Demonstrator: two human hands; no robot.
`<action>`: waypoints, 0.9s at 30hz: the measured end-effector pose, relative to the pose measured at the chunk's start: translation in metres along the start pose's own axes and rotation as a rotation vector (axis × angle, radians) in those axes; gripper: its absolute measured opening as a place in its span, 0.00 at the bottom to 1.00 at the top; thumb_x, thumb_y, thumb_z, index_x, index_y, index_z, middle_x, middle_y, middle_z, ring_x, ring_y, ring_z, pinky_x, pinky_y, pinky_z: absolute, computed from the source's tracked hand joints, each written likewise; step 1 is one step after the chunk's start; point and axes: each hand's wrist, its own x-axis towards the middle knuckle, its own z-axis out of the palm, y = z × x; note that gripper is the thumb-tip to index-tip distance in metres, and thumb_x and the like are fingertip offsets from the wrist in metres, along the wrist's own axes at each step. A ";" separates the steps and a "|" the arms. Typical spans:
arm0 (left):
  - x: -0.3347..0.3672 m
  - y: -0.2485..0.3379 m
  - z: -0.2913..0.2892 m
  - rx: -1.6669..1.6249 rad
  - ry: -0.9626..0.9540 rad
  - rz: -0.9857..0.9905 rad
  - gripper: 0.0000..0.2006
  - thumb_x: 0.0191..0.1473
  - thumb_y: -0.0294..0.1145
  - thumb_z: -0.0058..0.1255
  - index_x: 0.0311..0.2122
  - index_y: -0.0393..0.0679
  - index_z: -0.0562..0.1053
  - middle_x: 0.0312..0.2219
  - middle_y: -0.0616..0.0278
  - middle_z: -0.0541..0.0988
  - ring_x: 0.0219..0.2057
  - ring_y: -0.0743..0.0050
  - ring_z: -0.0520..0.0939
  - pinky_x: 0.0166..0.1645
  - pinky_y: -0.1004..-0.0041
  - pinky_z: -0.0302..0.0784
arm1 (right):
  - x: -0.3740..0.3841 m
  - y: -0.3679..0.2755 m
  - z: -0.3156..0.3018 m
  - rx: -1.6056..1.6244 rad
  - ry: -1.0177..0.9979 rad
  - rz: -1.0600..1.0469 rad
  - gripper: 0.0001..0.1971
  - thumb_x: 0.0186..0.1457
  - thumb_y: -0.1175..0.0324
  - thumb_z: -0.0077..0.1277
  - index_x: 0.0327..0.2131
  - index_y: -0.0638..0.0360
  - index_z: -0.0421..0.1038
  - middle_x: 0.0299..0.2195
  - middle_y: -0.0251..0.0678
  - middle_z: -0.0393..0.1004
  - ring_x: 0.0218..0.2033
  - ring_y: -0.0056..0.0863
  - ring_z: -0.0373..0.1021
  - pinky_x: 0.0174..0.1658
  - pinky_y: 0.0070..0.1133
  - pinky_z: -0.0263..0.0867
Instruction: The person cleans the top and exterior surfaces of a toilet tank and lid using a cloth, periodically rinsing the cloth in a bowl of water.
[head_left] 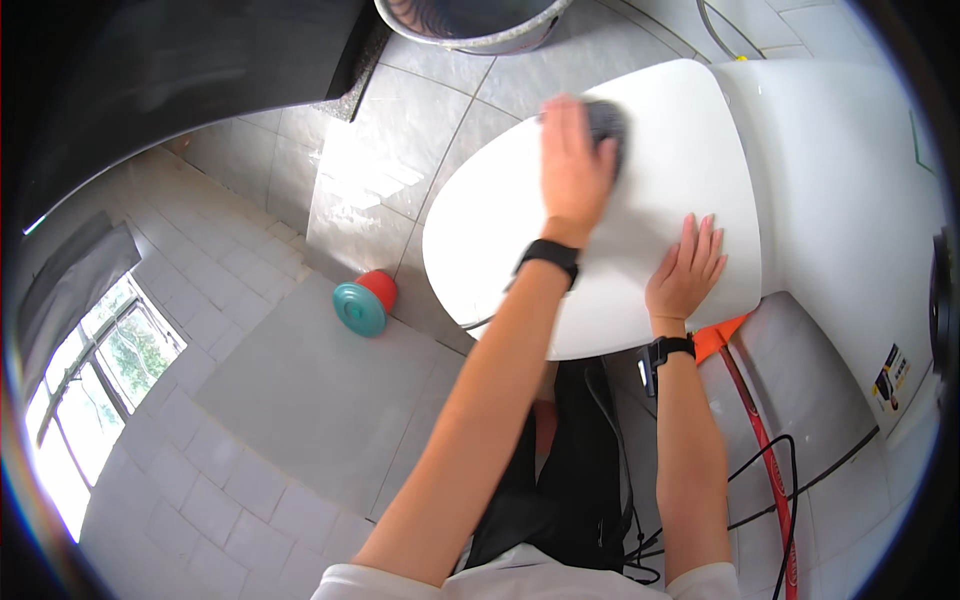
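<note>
The right hand (686, 272) lies flat, fingers spread, on the toilet lid's (660, 130) near edge. The left hand (573, 165) presses a dark scrubber (606, 120) near its far edge; a wet lid could make it slip.

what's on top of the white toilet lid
Both hands. The left hand presses a dark scrubbing pad onto the toilet lid; the right hand lies flat beside it. Most of the pad is hidden under the fingers.
</note>
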 end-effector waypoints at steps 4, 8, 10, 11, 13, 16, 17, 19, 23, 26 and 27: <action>0.020 0.050 0.033 -0.032 -0.073 0.193 0.30 0.47 0.35 0.51 0.54 0.33 0.57 0.55 0.47 0.59 0.58 0.48 0.57 0.61 0.61 0.53 | -0.001 -0.001 -0.001 0.017 0.020 -0.010 0.21 0.57 0.66 0.37 0.56 0.47 0.59 0.58 0.34 0.56 0.59 0.37 0.52 0.59 0.38 0.43; 0.018 0.023 0.021 0.032 -0.047 0.148 0.28 0.48 0.34 0.51 0.54 0.35 0.58 0.54 0.47 0.60 0.57 0.48 0.59 0.60 0.61 0.55 | -0.004 0.002 0.000 0.034 0.042 -0.022 0.21 0.57 0.66 0.36 0.56 0.47 0.59 0.58 0.34 0.56 0.59 0.37 0.52 0.59 0.38 0.42; 0.018 -0.002 -0.002 0.022 -0.004 -0.023 0.25 0.50 0.32 0.49 0.52 0.34 0.59 0.52 0.44 0.62 0.55 0.45 0.61 0.58 0.61 0.57 | 0.002 0.004 -0.004 0.029 0.008 0.001 0.21 0.57 0.66 0.35 0.55 0.47 0.59 0.58 0.35 0.56 0.59 0.36 0.51 0.59 0.38 0.42; 0.017 -0.031 -0.018 0.087 0.051 -0.038 0.24 0.51 0.32 0.48 0.52 0.33 0.59 0.51 0.43 0.63 0.54 0.44 0.62 0.58 0.62 0.58 | 0.002 -0.003 -0.005 0.049 0.011 0.003 0.21 0.57 0.66 0.35 0.55 0.47 0.59 0.58 0.35 0.56 0.59 0.36 0.51 0.59 0.38 0.42; 0.004 -0.069 -0.046 0.131 0.032 -0.146 0.22 0.54 0.34 0.44 0.52 0.35 0.60 0.50 0.45 0.64 0.51 0.46 0.66 0.53 0.63 0.64 | 0.002 0.000 -0.004 0.030 0.018 -0.009 0.21 0.57 0.66 0.35 0.55 0.48 0.59 0.58 0.35 0.56 0.59 0.36 0.51 0.59 0.38 0.42; -0.025 -0.104 -0.094 0.127 -0.044 -0.266 0.20 0.56 0.38 0.42 0.50 0.37 0.63 0.46 0.47 0.68 0.44 0.45 0.72 0.46 0.62 0.70 | 0.002 -0.004 -0.004 0.044 0.028 -0.005 0.21 0.56 0.67 0.36 0.55 0.49 0.59 0.58 0.34 0.56 0.59 0.36 0.51 0.59 0.38 0.41; -0.036 -0.108 -0.105 0.113 -0.078 -0.320 0.19 0.57 0.37 0.40 0.50 0.36 0.63 0.46 0.45 0.68 0.45 0.44 0.71 0.47 0.62 0.68 | 0.001 -0.004 -0.004 0.047 0.025 -0.003 0.21 0.56 0.67 0.36 0.55 0.49 0.59 0.58 0.34 0.56 0.59 0.36 0.51 0.59 0.38 0.41; -0.057 -0.119 -0.117 0.077 -0.093 -0.360 0.19 0.57 0.36 0.39 0.51 0.35 0.62 0.46 0.42 0.67 0.46 0.43 0.69 0.49 0.62 0.67 | 0.003 -0.001 -0.006 0.041 0.004 0.009 0.22 0.56 0.67 0.36 0.55 0.48 0.59 0.58 0.34 0.55 0.59 0.36 0.51 0.59 0.38 0.41; -0.093 -0.129 -0.135 0.035 -0.141 -0.465 0.20 0.59 0.36 0.35 0.52 0.34 0.60 0.48 0.41 0.66 0.49 0.44 0.67 0.53 0.62 0.62 | 0.002 0.000 -0.005 0.032 0.009 0.005 0.22 0.56 0.66 0.36 0.56 0.48 0.59 0.58 0.33 0.55 0.59 0.36 0.51 0.60 0.38 0.41; -0.105 -0.134 -0.136 0.070 -0.104 -0.437 0.21 0.58 0.33 0.35 0.54 0.33 0.58 0.54 0.44 0.59 0.54 0.43 0.60 0.57 0.60 0.57 | 0.002 -0.003 -0.007 0.033 0.012 0.004 0.22 0.56 0.66 0.36 0.56 0.48 0.59 0.58 0.33 0.56 0.59 0.36 0.51 0.60 0.38 0.41; -0.101 -0.131 -0.135 0.069 -0.106 -0.440 0.21 0.58 0.33 0.35 0.54 0.33 0.58 0.54 0.44 0.59 0.54 0.43 0.60 0.57 0.60 0.57 | 0.002 -0.003 -0.007 0.032 0.016 0.001 0.22 0.56 0.66 0.36 0.56 0.48 0.59 0.58 0.33 0.56 0.59 0.36 0.51 0.60 0.38 0.41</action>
